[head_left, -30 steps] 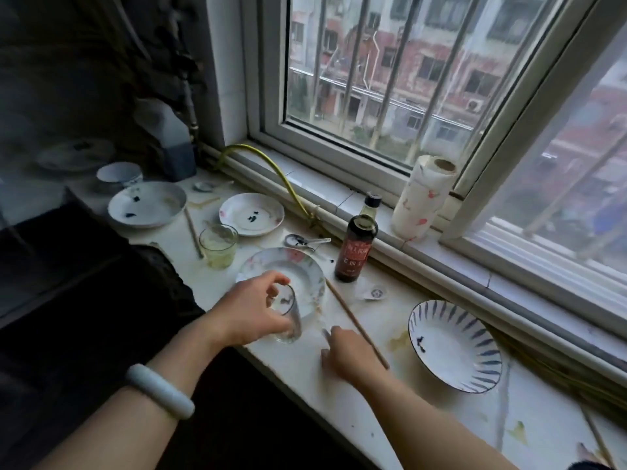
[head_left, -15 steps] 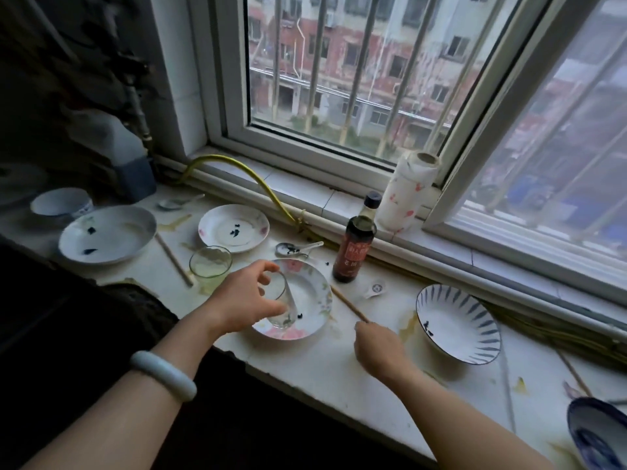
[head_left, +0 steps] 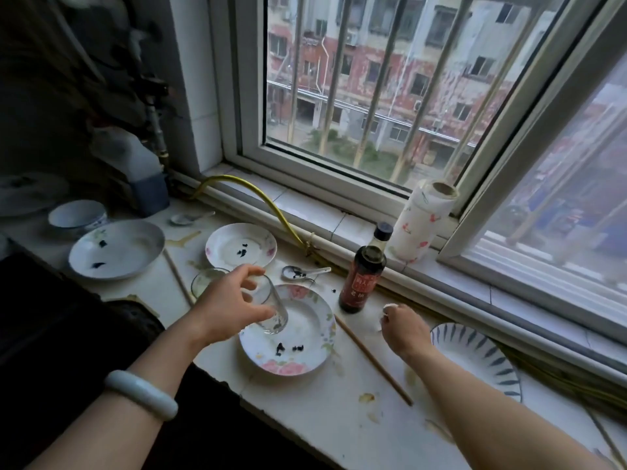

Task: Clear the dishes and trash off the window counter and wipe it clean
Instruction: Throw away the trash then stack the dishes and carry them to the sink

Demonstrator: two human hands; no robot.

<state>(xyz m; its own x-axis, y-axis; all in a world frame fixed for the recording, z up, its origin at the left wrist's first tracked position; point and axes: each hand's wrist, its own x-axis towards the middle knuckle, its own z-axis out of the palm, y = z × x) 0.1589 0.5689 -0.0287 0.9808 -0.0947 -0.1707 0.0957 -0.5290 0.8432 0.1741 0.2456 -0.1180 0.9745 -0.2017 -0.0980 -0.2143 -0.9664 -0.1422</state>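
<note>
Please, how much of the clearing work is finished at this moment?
Nothing looks finished: plates, a spoon and chopsticks lie on the stained counter. In hand: the left hand grips a glass at the flowered plate; the right hand pinches a small white scrap beside the sauce bottle. Left: every dish, then wiping.

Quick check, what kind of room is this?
Likely a home kitchen: a used floral plate, dark sauce bottle and paper towel roll by a barred window.
</note>
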